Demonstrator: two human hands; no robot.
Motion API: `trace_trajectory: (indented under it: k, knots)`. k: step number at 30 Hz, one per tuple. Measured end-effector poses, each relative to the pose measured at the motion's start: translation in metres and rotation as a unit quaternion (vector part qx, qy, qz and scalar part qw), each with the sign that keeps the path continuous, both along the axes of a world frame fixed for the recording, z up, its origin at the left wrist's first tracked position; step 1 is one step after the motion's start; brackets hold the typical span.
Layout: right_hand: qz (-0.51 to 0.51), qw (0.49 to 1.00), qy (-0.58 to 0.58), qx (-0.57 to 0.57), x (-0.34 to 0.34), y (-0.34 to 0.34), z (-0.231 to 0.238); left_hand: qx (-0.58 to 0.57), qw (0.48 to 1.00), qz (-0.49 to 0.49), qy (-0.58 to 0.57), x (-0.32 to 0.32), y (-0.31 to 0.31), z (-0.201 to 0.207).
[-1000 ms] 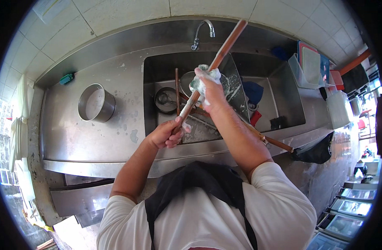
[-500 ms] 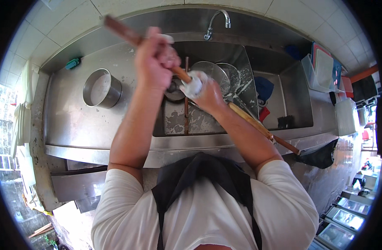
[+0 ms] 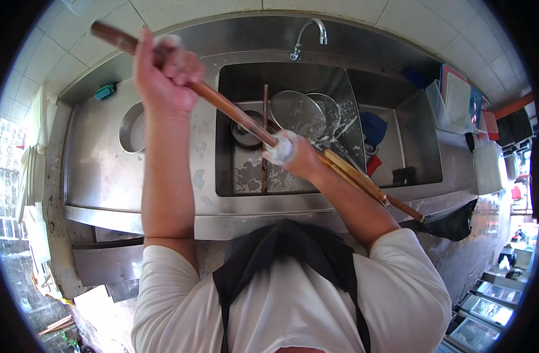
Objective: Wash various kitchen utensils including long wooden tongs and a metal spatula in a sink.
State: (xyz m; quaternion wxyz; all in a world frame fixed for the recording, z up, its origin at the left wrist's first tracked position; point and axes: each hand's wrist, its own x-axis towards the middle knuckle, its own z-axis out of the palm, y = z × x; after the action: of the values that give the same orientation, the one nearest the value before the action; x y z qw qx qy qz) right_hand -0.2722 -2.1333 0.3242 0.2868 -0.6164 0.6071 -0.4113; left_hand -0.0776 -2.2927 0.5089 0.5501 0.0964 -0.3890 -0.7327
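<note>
Steel sink [image 3: 252,73] below, hands [image 3: 168,77] [image 3: 300,156] grip a brown stick [image 3: 225,107], farther apart than before.

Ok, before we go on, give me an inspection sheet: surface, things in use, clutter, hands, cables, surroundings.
Surface: steel counter with wet patches; double sink set into it.
Things in hand: brown wooden stick, held slantwise; white foam around its lower part.
Left hand: gripping the stick's upper part.
Right hand: closed around the lower part; any pad inside is hidden.
Clutter: second stick, round pan and mesh-like discs in the left basin; blue cloth in the right; metal pot, partly hidden, and teal scrubber on the counter.
Cables: nothing seen.
Surroundings: curved tap behind the sink; pale tiled wall; clear tub at right.
</note>
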Motion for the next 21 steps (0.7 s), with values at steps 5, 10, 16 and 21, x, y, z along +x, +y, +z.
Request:
trace_trajectory:
  k: [5, 10, 16, 21]
  knots:
    - [-0.033, 0.999, -0.019, 0.028, 0.0, -0.004, -0.009, -0.004, 0.988, 0.128, -0.082, -0.048, 0.023, -0.034]
    - [0.087, 0.989, -0.049, -0.105, 0.012, -0.016, -0.003, -0.057, 0.978, -0.04, -0.197, -0.078, 0.077, -0.11]
    - [0.145, 0.972, 0.012, 0.187, -0.024, 0.006, 0.014, -0.082, 0.96, 0.013, -0.268, -0.063, 0.059, -0.104]
    - [-0.056, 0.821, -0.567, 0.043, -0.025, -0.029, 0.042, -0.204, 0.815, -0.003, -0.542, -0.051, 0.097, -0.142]
